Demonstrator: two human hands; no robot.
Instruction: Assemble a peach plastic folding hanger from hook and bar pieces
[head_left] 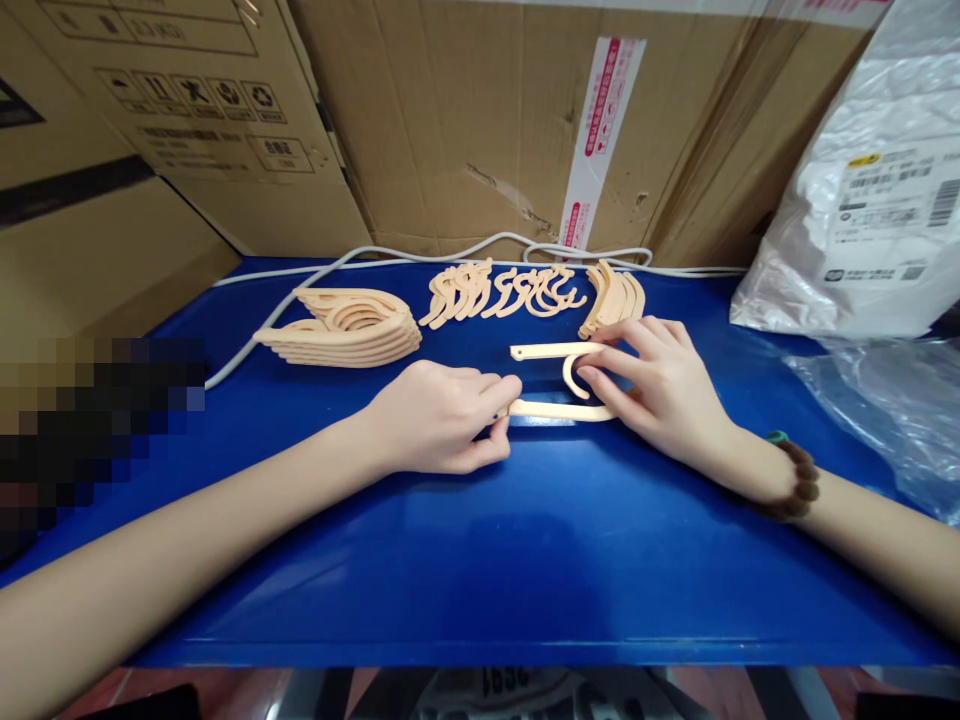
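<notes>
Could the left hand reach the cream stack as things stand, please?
Probably yes: nothing seems to block the way to the cream stack, though the left hand is holding a cream piece.

You hold the pale beige hanger piece [562,411] sideways, a curved hook [568,376] between its slim, roughly parallel arms [546,351].

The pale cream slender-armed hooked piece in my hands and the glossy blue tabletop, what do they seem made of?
The cream hooked piece: probably smooth satin plastic, given its even, grainless colour. The blue tabletop: perhaps plastic sheeting or painted board; soft reflections show its shine.
</notes>
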